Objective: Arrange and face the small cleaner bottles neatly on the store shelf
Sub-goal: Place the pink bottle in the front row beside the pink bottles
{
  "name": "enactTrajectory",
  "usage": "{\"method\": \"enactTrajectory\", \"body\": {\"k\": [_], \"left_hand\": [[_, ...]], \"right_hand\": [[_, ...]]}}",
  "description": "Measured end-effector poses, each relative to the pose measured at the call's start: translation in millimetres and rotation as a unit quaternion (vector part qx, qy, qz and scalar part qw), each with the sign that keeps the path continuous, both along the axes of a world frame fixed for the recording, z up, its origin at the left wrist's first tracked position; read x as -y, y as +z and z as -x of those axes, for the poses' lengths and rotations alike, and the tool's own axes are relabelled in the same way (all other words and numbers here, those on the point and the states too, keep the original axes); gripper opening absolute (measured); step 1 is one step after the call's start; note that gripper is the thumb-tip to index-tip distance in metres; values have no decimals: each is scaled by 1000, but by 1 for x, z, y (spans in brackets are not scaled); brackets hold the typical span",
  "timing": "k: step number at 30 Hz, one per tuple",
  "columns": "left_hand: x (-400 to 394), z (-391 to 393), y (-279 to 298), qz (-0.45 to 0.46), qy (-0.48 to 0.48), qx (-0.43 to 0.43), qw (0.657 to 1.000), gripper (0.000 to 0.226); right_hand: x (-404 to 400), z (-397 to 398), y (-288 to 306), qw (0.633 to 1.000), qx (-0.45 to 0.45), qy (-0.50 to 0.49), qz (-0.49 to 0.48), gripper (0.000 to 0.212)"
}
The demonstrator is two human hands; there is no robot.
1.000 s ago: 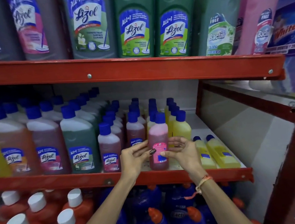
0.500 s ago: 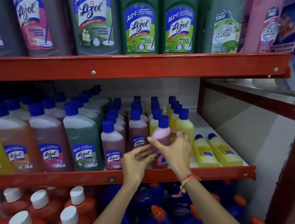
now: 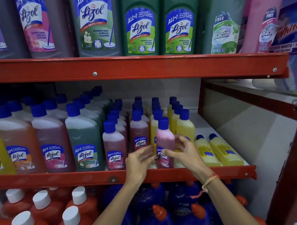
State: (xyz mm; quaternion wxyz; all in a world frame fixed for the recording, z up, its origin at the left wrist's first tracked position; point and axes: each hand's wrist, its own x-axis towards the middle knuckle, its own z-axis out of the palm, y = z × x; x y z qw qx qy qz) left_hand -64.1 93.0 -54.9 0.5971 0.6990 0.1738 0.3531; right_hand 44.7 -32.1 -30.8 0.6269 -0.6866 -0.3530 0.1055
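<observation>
A small pink cleaner bottle [image 3: 165, 138] with a blue cap stands upright at the front of the middle shelf [image 3: 95, 176], its label facing me. My right hand [image 3: 184, 151] curls round its right side, thumb lying across the label. My left hand [image 3: 139, 162] is cupped just left of it, with only the thumb tip at the label. Rows of small maroon bottles [image 3: 114, 148] and small yellow bottles [image 3: 185, 126] stand around it. Two yellow bottles [image 3: 204, 150] lie flat at the right end.
Mid-size cleaner bottles [image 3: 83, 139] fill the shelf's left part. Large bottles [image 3: 140, 20] stand on the upper shelf. Below are orange bottles with white caps [image 3: 41, 209] and blue bottles with orange caps [image 3: 155, 221]. A red frame post [image 3: 289, 151] bounds the right side.
The pink bottle's blue label now faces front. My right hand has slid from across the bottle's front to its right side, and my left hand has eased off slightly.
</observation>
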Motion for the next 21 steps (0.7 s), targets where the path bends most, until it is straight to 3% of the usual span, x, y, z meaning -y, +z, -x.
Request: {"method": "enactTrajectory", "body": {"k": [7,15,21], "left_hand": [[5,9,-2,-50,76,-7,996,32],[7,30,-12,-72,206,2,976,33],[9,35,-13,-88,233,2,969,33]], "right_hand": [[-7,5,-8,1000,-3,-1,-3,44],[-36,15,-11,996,-19,87,-11,48],[-43,22,-15,995,-42,85,-22,50]]}}
